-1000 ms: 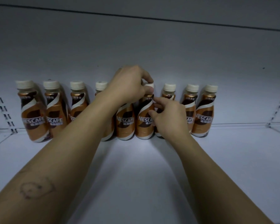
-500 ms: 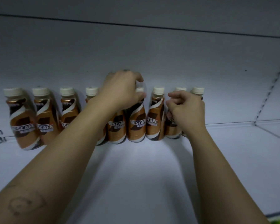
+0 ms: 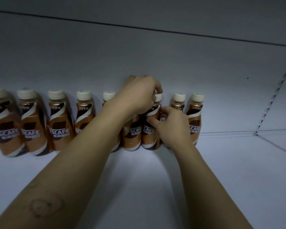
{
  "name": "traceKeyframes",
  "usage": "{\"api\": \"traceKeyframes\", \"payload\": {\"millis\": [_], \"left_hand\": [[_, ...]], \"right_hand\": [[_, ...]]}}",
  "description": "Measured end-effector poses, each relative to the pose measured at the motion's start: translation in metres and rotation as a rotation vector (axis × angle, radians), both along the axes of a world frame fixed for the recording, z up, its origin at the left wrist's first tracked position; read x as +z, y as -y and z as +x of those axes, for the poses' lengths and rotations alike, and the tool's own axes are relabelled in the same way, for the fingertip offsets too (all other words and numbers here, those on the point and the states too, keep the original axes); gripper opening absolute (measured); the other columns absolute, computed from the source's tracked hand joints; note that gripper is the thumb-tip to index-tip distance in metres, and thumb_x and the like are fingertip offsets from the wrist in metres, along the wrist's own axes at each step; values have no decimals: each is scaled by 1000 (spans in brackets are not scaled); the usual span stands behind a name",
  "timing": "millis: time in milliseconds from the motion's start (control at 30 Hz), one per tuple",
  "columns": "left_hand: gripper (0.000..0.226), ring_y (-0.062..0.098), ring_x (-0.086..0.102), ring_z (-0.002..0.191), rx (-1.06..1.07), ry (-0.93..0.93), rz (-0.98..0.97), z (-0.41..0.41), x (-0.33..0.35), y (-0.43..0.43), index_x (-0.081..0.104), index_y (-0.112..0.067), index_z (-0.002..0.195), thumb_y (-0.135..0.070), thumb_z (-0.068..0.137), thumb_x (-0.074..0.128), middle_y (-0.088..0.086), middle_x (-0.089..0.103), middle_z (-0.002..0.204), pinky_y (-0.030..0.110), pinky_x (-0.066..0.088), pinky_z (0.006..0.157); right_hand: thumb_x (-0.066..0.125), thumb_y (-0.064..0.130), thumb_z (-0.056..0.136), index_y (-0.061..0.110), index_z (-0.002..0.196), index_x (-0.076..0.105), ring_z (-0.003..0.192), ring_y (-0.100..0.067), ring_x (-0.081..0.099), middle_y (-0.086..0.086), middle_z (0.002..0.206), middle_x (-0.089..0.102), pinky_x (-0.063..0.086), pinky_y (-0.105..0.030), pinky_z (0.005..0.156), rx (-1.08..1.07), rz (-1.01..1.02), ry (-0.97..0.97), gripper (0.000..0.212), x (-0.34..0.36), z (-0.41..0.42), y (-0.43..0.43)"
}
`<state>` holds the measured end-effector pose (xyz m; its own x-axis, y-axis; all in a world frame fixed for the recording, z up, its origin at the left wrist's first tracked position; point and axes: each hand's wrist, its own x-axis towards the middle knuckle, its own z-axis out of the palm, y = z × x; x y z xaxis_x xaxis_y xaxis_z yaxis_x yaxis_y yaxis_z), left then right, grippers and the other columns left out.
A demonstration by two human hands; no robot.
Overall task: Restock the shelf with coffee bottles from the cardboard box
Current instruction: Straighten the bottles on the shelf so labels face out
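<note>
Fingers (image 3: 157, 90) of the left hand (image 3: 137, 95) curl closed over the white cap of one coffee bottle (image 3: 151, 128); the right hand (image 3: 172, 124) pinches that same bottle's label just below; more bottles (image 3: 59, 123) stand in a row either side, along the white shelf (image 3: 147, 187) at its back wall.

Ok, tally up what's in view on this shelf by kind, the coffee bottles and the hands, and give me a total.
coffee bottles: 9, in one row along the back of the shelf, one with its cap hidden under the left hand
hands: 2, left hand and right hand
Total: 11
</note>
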<state>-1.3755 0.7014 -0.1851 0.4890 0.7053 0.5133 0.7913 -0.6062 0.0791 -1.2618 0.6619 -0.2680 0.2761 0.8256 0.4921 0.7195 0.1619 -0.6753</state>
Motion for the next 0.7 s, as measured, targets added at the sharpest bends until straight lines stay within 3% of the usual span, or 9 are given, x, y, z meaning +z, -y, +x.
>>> {"api": "traceKeyframes", "payload": {"millis": [167,400,533,700], "left_hand": [[30,26,50,114,15,-16,71,-3,-7,-6,59,-29,122,-30,93,52,4,59,119,38,27,98],[33,28,45,116,73,-39,72,-2,-12,-8,59,-27,123,-37,94,47,7,57,120,42,24,98],[37,25,50,112,49,3,84,-2,-11,-9,63,-28,119,-48,90,52,2,61,115,40,24,96],[57,18,51,117,-48,-59,-111,-24,-4,-7,49,-33,134,-50,81,65,-8,61,123,42,24,101]], "right_hand": [[69,27,86,20,107,68,92,-17,65,4,95,72,54,-43,86,65,-30,-73,23,0,0,-1],[77,38,78,19,114,67,85,-20,68,3,100,71,58,-44,77,-23,-62,-90,43,0,5,1],[76,37,78,23,92,67,80,-12,66,7,81,70,56,-37,74,-42,-63,-25,22,-1,1,2],[74,26,80,25,88,65,79,-11,65,6,80,69,56,-37,75,1,-53,-50,13,-2,3,1]]}}
